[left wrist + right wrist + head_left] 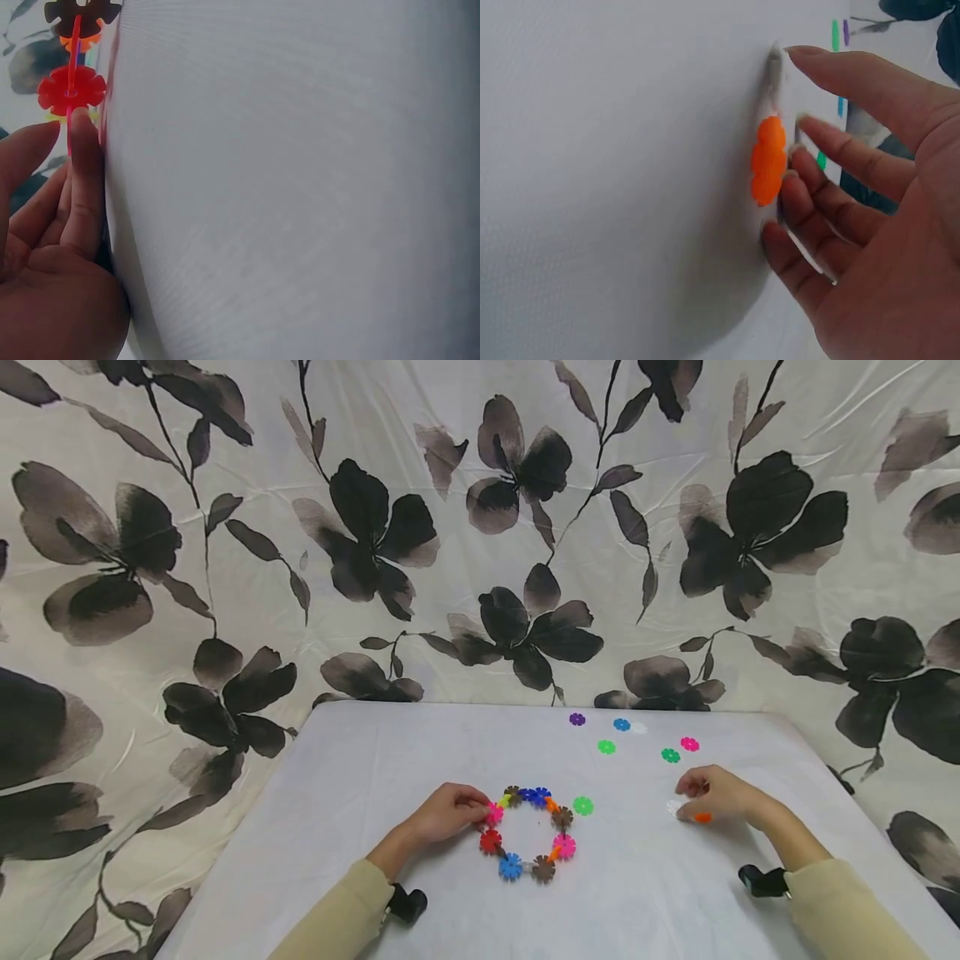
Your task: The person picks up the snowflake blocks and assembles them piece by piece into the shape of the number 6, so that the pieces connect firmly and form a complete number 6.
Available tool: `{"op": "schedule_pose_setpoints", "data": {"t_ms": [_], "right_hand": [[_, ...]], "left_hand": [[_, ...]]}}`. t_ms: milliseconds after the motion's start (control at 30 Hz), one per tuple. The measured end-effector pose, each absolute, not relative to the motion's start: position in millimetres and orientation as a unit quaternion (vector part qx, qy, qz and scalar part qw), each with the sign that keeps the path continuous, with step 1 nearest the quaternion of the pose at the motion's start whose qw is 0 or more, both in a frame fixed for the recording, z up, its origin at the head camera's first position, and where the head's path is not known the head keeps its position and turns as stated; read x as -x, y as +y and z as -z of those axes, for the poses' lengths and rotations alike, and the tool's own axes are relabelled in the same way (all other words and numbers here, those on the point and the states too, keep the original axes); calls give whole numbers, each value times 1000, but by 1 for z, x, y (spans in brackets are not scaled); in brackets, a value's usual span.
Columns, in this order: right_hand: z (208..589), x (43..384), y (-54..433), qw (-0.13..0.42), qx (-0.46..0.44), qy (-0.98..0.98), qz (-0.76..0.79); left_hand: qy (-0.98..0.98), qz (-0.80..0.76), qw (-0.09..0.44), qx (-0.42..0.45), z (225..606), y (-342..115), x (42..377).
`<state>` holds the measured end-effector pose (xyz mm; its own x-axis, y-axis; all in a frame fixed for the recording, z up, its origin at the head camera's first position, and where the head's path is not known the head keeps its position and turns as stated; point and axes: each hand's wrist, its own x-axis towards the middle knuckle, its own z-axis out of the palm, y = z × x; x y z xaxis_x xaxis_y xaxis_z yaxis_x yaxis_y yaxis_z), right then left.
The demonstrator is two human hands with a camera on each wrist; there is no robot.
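Observation:
On the table lies a ring of interlocking flower discs, with brown, blue, red, pink, orange and other colours joined edge to edge. My left hand is at its left side, pinching a pink disc between thumb and index finger. The left wrist view shows a red disc just beyond those fingertips. Over at the right, my right hand reaches down with fingers spread around a white disc lying flat. Its thumb tip is right at that disc's edge. An orange disc lies beside it, below the fingers.
A loose light-green disc lies just right of the ring. Farther back are purple, blue, green and pink discs, among others. A floral curtain hangs behind the white table.

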<state>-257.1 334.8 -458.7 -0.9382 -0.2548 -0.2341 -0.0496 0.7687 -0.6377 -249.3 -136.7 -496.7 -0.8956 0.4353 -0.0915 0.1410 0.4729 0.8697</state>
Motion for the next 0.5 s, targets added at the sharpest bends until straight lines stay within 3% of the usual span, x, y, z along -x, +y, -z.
{"op": "schedule_pose_setpoints", "data": {"t_ms": [300, 500], "right_hand": [[462, 256, 334, 159, 89, 924, 336], [463, 255, 336, 122, 105, 922, 351]], "left_hand": [[844, -486, 167, -154, 498, -139, 252], [836, -496, 177, -153, 495, -139, 252]]}}
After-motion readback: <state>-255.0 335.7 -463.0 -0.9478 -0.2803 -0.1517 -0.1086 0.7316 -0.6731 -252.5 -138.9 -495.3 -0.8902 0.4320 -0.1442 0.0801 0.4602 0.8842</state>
